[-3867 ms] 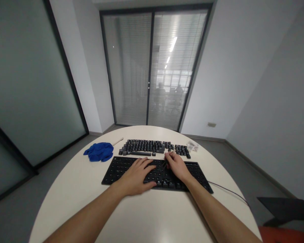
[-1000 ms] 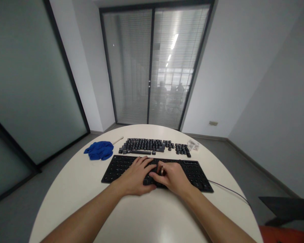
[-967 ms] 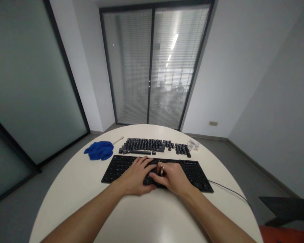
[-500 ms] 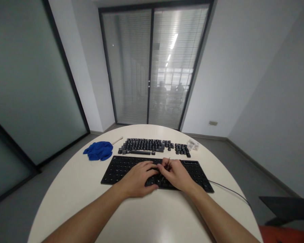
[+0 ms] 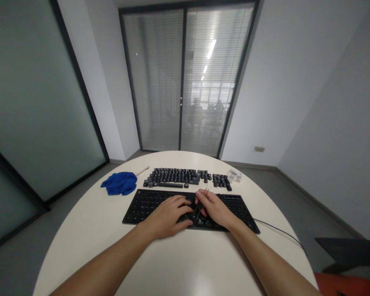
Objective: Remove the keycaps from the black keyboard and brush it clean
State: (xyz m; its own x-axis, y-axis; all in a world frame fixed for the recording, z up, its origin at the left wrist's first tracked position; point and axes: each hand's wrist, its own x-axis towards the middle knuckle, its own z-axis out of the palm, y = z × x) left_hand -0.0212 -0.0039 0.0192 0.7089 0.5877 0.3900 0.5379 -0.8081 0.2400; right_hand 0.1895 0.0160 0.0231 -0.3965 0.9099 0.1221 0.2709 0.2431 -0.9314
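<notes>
I see the keyboard (image 5: 146, 201) on the white table (image 5: 175, 263) under both hands, its long axis from nine to three o'clock. My right hand (image 5: 216, 210) has narrow fingers, holding a wire keycap puller (image 5: 197, 212); my left hand (image 5: 166, 218) rests with fingers moderately spread. Loose keycaps (image 5: 175, 176) lie toward twelve, in a glass-partitioned room.

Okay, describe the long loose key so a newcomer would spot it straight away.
On the round cream table, look just beyond the black keyboard to the loose black keycaps. Along their near edge, left of the middle, lies the long key. It is one slim bar, far wider than any neighbour.
</notes>
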